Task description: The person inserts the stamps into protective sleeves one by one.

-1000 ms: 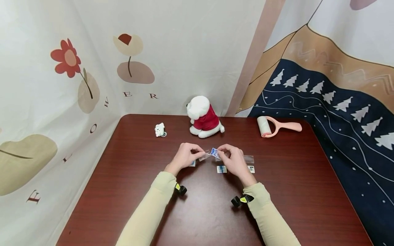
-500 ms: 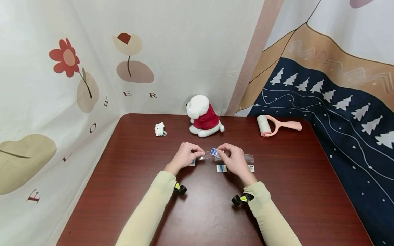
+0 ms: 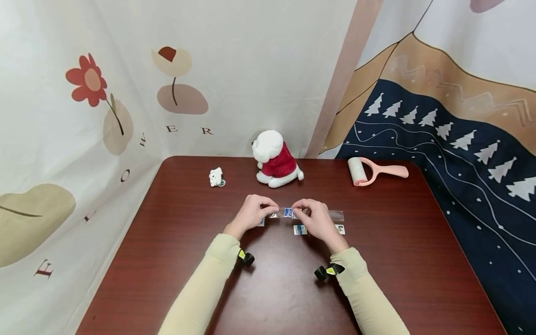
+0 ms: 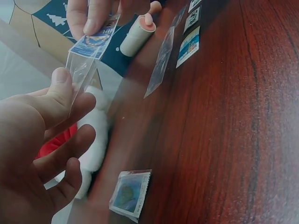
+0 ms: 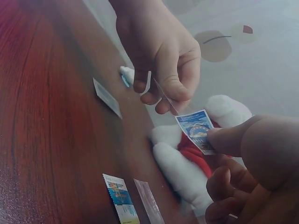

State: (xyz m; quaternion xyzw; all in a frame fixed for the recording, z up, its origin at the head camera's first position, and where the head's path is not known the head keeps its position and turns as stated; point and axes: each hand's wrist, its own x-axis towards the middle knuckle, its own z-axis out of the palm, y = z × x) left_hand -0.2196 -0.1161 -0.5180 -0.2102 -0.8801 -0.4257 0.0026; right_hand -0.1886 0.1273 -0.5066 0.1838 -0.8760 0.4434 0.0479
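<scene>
My left hand (image 3: 251,213) pinches a small clear plastic sleeve (image 4: 83,70) between thumb and forefinger. A blue postage stamp (image 5: 194,126) is pinched by my right hand (image 3: 316,218), its near end right at the sleeve's mouth. Both are held above the table. Below my left hand lies another stamp (image 4: 131,193) inside a clear sleeve. By my right hand, a blue-and-yellow stamp (image 5: 120,198) and a pale stamp with a dark picture (image 3: 340,229) lie bare on the wood. Behind them rests clear plastic sleeving (image 3: 337,215), partly hidden by that hand.
On the brown table (image 3: 201,279), a white plush dog (image 3: 268,148) in a red shirt sits at the back. Left of it is a small white object (image 3: 216,177) with a looped cord. A pink-handled lint roller (image 3: 377,172) lies at the back right.
The blue stamp has turned from tilted to level and come into line with the sleeve. The sleeve has straightened between the hands, which otherwise stay nearly in place.
</scene>
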